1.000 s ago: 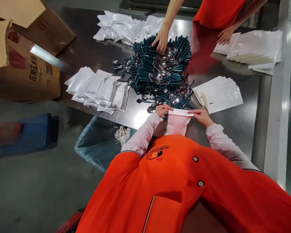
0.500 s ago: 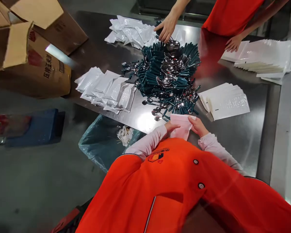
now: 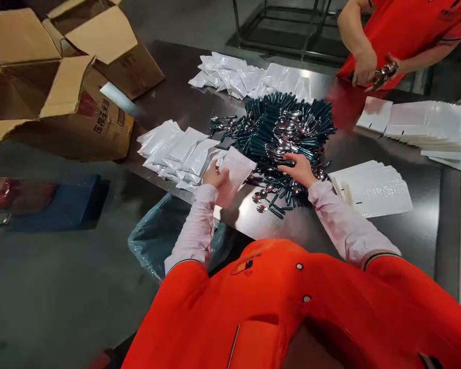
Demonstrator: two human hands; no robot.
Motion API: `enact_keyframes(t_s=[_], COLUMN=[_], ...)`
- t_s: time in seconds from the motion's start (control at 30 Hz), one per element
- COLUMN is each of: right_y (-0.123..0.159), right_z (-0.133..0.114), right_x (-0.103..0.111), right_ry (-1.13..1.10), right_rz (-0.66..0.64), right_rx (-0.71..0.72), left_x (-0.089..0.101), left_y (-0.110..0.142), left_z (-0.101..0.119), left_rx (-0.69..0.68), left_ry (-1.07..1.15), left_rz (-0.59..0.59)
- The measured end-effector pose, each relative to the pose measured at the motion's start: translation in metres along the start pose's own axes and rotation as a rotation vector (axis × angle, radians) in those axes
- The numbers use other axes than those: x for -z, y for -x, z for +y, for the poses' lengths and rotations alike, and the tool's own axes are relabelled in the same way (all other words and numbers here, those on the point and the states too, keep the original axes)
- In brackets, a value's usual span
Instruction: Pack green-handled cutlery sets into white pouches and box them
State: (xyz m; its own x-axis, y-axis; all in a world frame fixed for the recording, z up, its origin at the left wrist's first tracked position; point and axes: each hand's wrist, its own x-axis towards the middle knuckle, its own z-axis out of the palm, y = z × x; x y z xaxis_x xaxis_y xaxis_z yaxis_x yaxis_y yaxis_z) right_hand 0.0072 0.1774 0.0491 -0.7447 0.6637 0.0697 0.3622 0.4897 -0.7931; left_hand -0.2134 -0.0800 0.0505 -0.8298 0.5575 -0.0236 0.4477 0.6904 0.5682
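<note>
My left hand (image 3: 215,177) is closed on a white packet (image 3: 238,171), holding it above the front end of a heap of filled white packets (image 3: 176,148). To the right, my right hand (image 3: 298,170) reaches onto the near side of a big pile of dark-green-handled spoons (image 3: 269,130). Its fingers are apart and touch the spoons; none is visibly lifted. Several loose spoons (image 3: 267,197) lie between my two hands at the pile's near edge. A fanned stack of flat white bags (image 3: 380,189) lies right of my right wrist.
Across the metal table (image 3: 415,154), a co-worker's hands (image 3: 369,69) hold a bunch of spoons. More filled packets (image 3: 249,77) and a stack of flat bags (image 3: 430,123) lie at the far side. Open cardboard boxes (image 3: 111,133) stand left; a plastic-lined bin (image 3: 157,230) sits below the edge.
My left hand has carried the packet left and forward to the packet heap. My right hand has let go of it and moved onto the spoons. The co-worker's hands have come together, holding spoons.
</note>
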Motion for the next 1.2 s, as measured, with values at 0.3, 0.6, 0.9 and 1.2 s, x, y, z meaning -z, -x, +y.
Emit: enact_keyframes(t_s=[0.3, 0.6, 0.9, 1.2], right_y=[-0.089, -0.091, -0.085, -0.036], right_z=[-0.017, -0.022, -0.014, -0.079], right_x=[-0.060, -0.060, -0.068, -0.065], right_ry=[0.752, 0.863, 0.922, 0.824], right_rz=[-0.270, -0.331, -0.303, -0.216], right_rx=[0.046, 0.077, 0.167, 0.161], left_x=[-0.053, -0.079, -0.078, -0.097], left_y=[0.032, 0.069, 0.072, 0.028], left_z=[-0.037, -0.043, -0.031, 0.081], left_rx=[0.201, 0.206, 0.157, 0.274], left_ry=[-0.434, -0.330, -0.223, 1.240], left_rz=[-0.178, -0.053, 0.051, -0.076])
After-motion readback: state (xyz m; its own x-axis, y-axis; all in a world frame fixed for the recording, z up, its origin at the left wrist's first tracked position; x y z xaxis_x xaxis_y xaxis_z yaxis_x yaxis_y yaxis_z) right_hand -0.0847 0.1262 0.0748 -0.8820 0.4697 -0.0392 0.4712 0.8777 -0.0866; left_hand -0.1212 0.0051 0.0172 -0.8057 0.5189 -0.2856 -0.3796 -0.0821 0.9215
